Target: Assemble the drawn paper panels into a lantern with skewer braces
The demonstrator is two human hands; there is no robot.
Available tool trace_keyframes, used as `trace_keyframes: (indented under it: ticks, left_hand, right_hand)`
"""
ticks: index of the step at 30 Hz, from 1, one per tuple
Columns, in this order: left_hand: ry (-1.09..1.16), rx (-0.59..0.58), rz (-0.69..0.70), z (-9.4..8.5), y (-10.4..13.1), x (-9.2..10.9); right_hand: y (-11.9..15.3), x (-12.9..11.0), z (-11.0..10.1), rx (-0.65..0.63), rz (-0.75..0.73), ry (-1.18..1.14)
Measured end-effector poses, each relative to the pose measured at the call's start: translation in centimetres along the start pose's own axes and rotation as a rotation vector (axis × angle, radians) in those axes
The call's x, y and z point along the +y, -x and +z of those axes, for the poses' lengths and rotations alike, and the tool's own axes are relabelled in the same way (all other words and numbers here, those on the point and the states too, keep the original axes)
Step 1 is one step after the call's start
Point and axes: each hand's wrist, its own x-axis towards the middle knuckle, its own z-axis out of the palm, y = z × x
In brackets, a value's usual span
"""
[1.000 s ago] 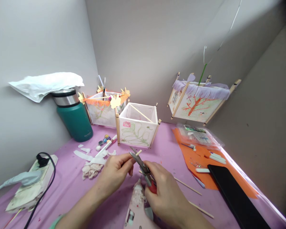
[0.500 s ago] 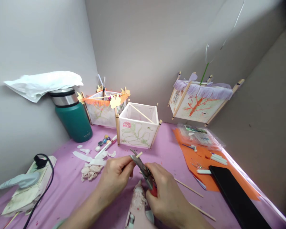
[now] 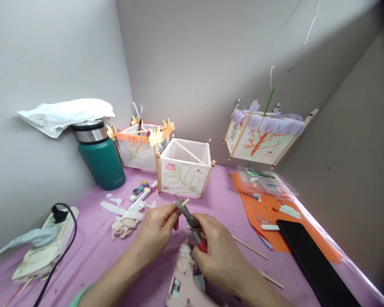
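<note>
My right hand point(image 3: 219, 251) is wrapped round the red handle of a pair of pruning shears point(image 3: 189, 216). Their metal blades point up and left, parted around a thin wooden stick point(image 3: 186, 201). The stick's pale end sticks out past the blades, while my left hand point(image 3: 158, 226) pinches it close by; its other part is hidden by my fingers. Below the shears lies a pale pink hot glue gun point(image 3: 184, 275), its nozzle pointing away from me. Just beyond my hands stands a white square lantern frame point(image 3: 185, 177) with a flower drawing and a stick across its top.
Behind sit an orange-trimmed lantern point(image 3: 136, 151) and a green bottle point(image 3: 102, 164). Another lantern point(image 3: 264, 140) hangs at right. Orange sheets point(image 3: 252, 209), a black slab point(image 3: 310, 260) and loose sticks point(image 3: 251, 248) lie right. A power strip point(image 3: 40, 251) and paper scraps point(image 3: 113, 208) lie left.
The view has shifted slightly. My hands and the shears stay almost in place, with the blades still around the stick.
</note>
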Motion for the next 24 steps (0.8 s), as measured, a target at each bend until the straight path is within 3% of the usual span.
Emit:
trace_keyframes:
  ticks: [8, 24]
  left_hand:
    - [0.181, -0.108, -0.06, -0.43, -0.28, -0.35]
    - [0.047, -0.005, -0.055, 0.05, -0.23, 0.0]
  right_hand:
    - [0.06, 0.09, -0.14, -0.014, 0.001, -0.032]
    - [-0.63, 0.75, 0.24, 0.017, -0.045, 0.057]
